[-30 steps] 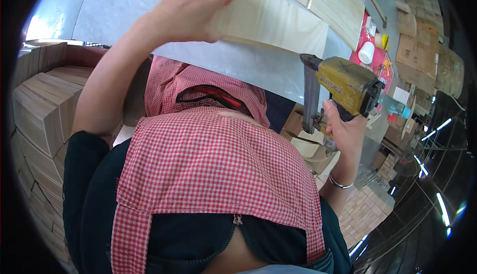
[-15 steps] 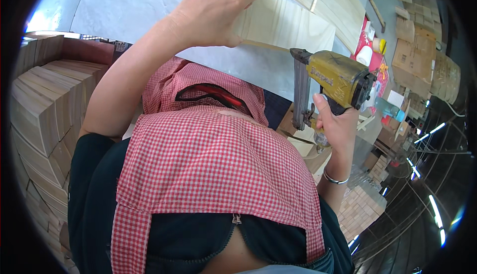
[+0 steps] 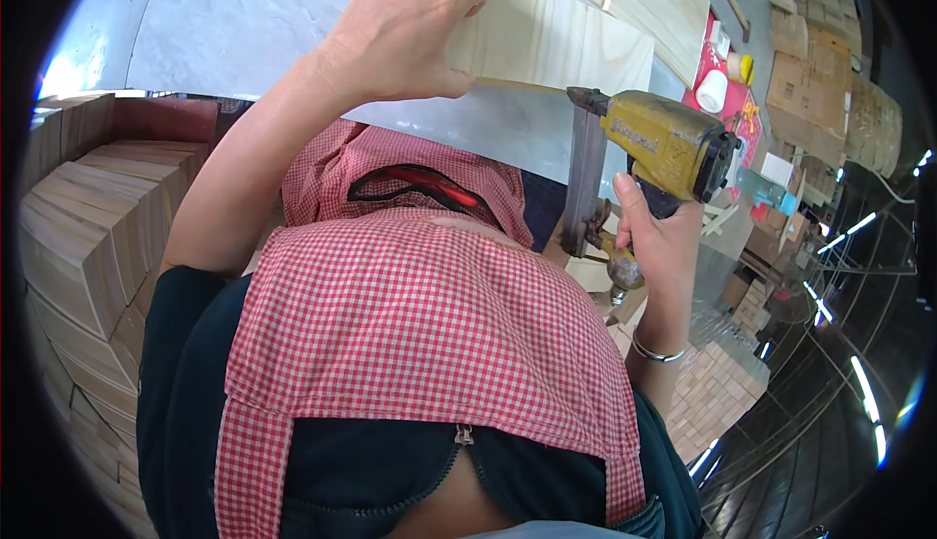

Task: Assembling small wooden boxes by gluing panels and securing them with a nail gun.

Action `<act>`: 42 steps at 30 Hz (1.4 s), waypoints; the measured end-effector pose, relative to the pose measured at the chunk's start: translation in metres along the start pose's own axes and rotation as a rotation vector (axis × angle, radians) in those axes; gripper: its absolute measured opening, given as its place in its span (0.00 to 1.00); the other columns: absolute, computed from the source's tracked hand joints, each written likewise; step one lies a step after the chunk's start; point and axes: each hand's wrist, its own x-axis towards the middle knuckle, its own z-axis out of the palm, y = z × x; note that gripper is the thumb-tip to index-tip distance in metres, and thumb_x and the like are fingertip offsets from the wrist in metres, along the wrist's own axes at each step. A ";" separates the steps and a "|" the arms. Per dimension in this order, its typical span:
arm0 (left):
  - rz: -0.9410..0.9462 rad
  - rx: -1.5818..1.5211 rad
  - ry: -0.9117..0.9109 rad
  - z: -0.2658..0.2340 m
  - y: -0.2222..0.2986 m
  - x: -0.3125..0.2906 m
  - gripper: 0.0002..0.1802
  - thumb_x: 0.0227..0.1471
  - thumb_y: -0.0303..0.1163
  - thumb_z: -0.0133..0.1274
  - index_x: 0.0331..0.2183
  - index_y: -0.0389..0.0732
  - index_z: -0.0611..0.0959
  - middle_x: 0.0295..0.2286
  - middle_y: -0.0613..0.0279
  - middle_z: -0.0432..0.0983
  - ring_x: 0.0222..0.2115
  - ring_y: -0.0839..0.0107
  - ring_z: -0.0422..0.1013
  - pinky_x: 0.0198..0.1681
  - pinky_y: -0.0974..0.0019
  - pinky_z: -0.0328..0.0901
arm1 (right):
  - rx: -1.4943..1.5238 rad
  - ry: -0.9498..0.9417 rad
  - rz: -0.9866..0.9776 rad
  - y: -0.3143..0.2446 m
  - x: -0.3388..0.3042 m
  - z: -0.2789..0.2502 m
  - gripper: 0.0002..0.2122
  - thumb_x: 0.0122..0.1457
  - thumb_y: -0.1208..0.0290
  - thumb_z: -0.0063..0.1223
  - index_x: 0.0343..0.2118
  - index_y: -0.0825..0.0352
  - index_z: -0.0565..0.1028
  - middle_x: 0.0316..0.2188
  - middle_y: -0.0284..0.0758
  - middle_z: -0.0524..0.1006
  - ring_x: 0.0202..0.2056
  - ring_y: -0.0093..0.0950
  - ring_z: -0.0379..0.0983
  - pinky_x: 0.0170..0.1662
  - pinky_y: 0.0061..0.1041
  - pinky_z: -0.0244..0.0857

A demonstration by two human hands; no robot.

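A pale wooden board (image 3: 556, 36) lies on the light grey tabletop (image 3: 244, 21). My left hand (image 3: 410, 26) is closed over the board's left end, with the thumb along its near edge. In my right hand (image 3: 656, 241) is a yellow and black nail gun (image 3: 664, 144), gripped by its handle. The gun's dark nose is at the board's near edge, toward the right end; whether it touches the wood I cannot tell. The gun's long magazine points down toward my apron (image 3: 420, 314).
More pale boards (image 3: 664, 2) lie beyond the held one. Stacked wooden pieces (image 3: 83, 236) stand at the left. At the right are a red surface with a white roll (image 3: 712, 91), yellow tape (image 3: 746, 69), a bottle (image 3: 766, 190) and a cardboard box (image 3: 808, 90).
The nail gun has tilted and shifted very slightly, its nose still by the board's near edge. My left hand and the board sit slightly further left in view.
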 end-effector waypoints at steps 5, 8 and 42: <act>-0.001 -0.219 0.026 -0.012 -0.016 -0.022 0.28 0.41 0.42 0.67 0.42 0.37 0.78 0.47 0.49 0.71 0.46 0.51 0.69 0.53 0.53 0.67 | -0.072 0.031 -0.032 -0.014 -0.010 0.011 0.12 0.57 0.73 0.65 0.40 0.72 0.75 0.22 0.32 0.76 0.14 0.18 0.64 0.16 0.16 0.59; -0.101 -0.346 -0.060 -0.006 -0.023 -0.030 0.34 0.35 0.34 0.70 0.46 0.44 0.74 0.60 0.57 0.63 0.57 0.53 0.65 0.62 0.49 0.64 | -0.081 -0.040 -0.079 -0.021 -0.014 0.015 0.14 0.56 0.74 0.66 0.43 0.72 0.76 0.26 0.35 0.80 0.18 0.21 0.71 0.20 0.17 0.65; -0.634 -0.071 0.349 -0.010 0.054 -0.195 0.55 0.35 0.43 0.75 0.63 0.37 0.70 0.50 0.49 0.65 0.47 0.56 0.64 0.53 0.59 0.60 | -0.282 -0.255 -0.364 -0.027 -0.008 0.041 0.17 0.56 0.68 0.67 0.44 0.72 0.78 0.27 0.33 0.79 0.22 0.23 0.72 0.24 0.20 0.66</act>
